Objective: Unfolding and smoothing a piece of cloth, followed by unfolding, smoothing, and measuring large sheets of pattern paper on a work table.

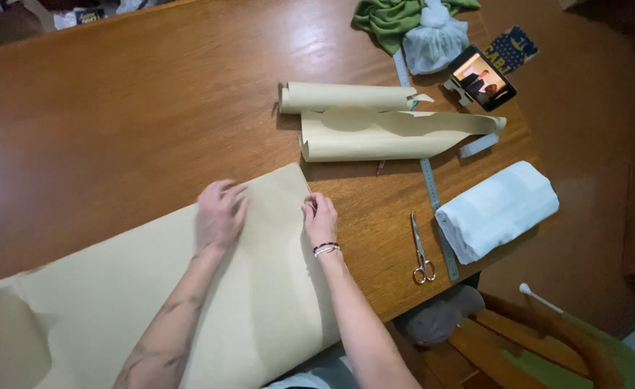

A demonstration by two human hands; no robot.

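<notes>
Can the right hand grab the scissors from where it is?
Probably yes. The right hand rests at the paper's edge, and only bare table lies between it and the scissors.

A home sewing room: pattern paper (188, 288), scissors (421, 248), folded fabric (496, 209) (white) on a wooden table (116, 108).
</notes>
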